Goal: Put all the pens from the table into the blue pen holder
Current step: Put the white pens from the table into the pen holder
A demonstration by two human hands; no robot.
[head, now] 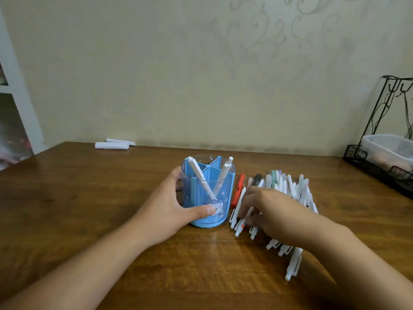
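While both forearms reach in from the lower edge of the frame across the brown wooden table [89, 198], the nearest loose item is a white pen [294, 264] lying at lower right, at the near end of a spread of pens [288, 189]. Just above it, right of centre, the right hand [274, 211] lies palm down over the near part of that spread, its fingers curled down onto a white pen at the row's left side; whether they actually pinch it or only touch it cannot be told. At centre, the left hand [169, 206] grips the blue pen holder [209, 191], thumb pressed across its front near the cartoon print and fingers wrapped round its left side. This holder stands upright on the table, just left of the pen row, and its inside is split by blue dividers; two white pens [201, 177] lean crossed in its front compartment. Beside the holder on the right lies a red pen [238, 193], then a dark one, then many white and pastel pens lying side by side. Farther back at upper left of the table, white paper rolls [112, 145] lie against the wall. At far right, a black wire rack [380, 157] holds a clear plastic tub [388, 146].
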